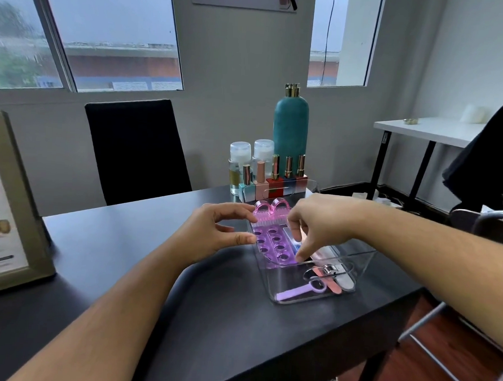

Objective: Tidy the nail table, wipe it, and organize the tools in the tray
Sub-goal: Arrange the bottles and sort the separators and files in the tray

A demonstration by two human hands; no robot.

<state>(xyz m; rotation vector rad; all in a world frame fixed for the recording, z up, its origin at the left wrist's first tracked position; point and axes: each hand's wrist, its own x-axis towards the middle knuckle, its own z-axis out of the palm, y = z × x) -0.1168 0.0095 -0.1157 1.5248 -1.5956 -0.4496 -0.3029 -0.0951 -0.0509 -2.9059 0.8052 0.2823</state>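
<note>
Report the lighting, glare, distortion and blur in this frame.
Head view: soft daylight comes from the windows, leaving only faint shadows under the arms. Head view: the wide-angle lens tilts the window frames and stretches the picture frame at the left edge. Head view: a pale sheen lies on the black table. Head view: the clear tray walls reflect light and smear the tools inside.

Your free passage: bare black tabletop (124,256) left of the clear plastic tray (364,264); obstacles: polish bottles (274,177) and tall teal pump bottle (290,128) behind it, framed swatch chart (7,206) at left.
</note>
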